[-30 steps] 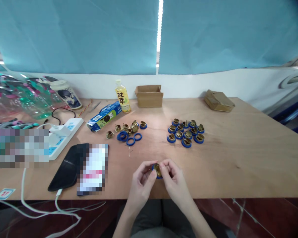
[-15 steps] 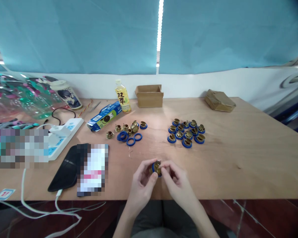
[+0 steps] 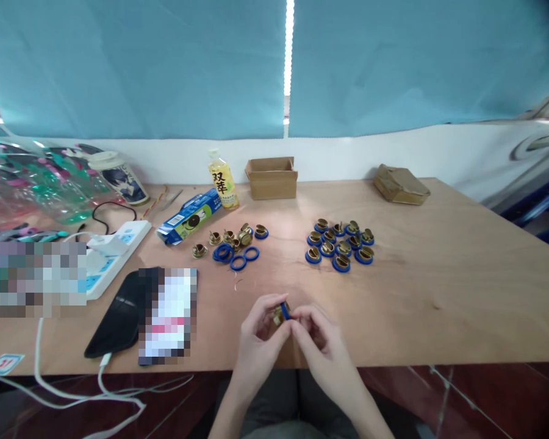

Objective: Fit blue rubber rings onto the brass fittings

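Note:
In my left hand [image 3: 265, 332] is a round brass plug [image 3: 278, 316] with a blue ring [image 3: 285, 310] around it, held on edge between thumb and fingers. My right hand [image 3: 315, 329] pinches at the ring's right edge, thumb against forefinger. Fingers hide part of the plug. Beyond my hands, to the left, loose blue rings [image 3: 238, 263] lie beside several bare brass plugs [image 3: 199, 250]. One plug with a ring on it [image 3: 261, 231] sits near them. A group of ringed brass plugs [image 3: 341, 263] stands farther right, slotted tops up.
An open cardboard box [image 3: 272, 185], a yellow drink bottle [image 3: 224, 183] and a blue carton [image 3: 190, 219] stand at the back. A brown paper packet [image 3: 401, 185] lies back right. On the left are a black phone [image 3: 119, 311], a power strip [image 3: 119, 259] and cables.
The plug in my hands has turned from facing me to nearly edge-on. My right fingers have moved from its middle to the ring's edge. The view has shifted slightly.

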Available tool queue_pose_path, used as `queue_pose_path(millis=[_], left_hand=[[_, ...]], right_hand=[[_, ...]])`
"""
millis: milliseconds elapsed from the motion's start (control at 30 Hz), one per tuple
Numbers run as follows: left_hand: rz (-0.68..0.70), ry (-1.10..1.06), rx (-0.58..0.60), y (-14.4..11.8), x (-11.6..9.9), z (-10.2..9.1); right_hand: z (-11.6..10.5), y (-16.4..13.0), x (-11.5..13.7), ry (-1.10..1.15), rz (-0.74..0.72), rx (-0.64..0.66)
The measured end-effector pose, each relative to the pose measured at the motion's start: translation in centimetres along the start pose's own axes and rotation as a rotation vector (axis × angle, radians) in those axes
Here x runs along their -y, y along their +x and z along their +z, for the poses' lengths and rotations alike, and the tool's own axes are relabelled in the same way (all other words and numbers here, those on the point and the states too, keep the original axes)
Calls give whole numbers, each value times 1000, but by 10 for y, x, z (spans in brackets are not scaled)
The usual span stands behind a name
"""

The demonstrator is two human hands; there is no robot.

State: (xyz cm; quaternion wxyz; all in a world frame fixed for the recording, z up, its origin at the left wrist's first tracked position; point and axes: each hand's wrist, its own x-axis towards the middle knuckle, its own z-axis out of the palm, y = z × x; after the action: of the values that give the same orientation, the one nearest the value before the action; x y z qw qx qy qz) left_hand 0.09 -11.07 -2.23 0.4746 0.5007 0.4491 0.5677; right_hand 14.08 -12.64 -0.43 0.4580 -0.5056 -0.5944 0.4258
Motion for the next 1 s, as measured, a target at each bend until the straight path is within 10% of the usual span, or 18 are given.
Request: queue_pose_path(millis=[400, 833, 1000], left_hand=[[124, 569, 5, 0, 9, 14], [111, 597, 21, 51, 13, 95], [160, 674, 43, 41, -2, 61]], right_hand=[[-61, 1, -31, 56, 215, -197], [-71, -3, -43, -82, 142, -260], [-72, -5, -47, -133, 158, -270]])
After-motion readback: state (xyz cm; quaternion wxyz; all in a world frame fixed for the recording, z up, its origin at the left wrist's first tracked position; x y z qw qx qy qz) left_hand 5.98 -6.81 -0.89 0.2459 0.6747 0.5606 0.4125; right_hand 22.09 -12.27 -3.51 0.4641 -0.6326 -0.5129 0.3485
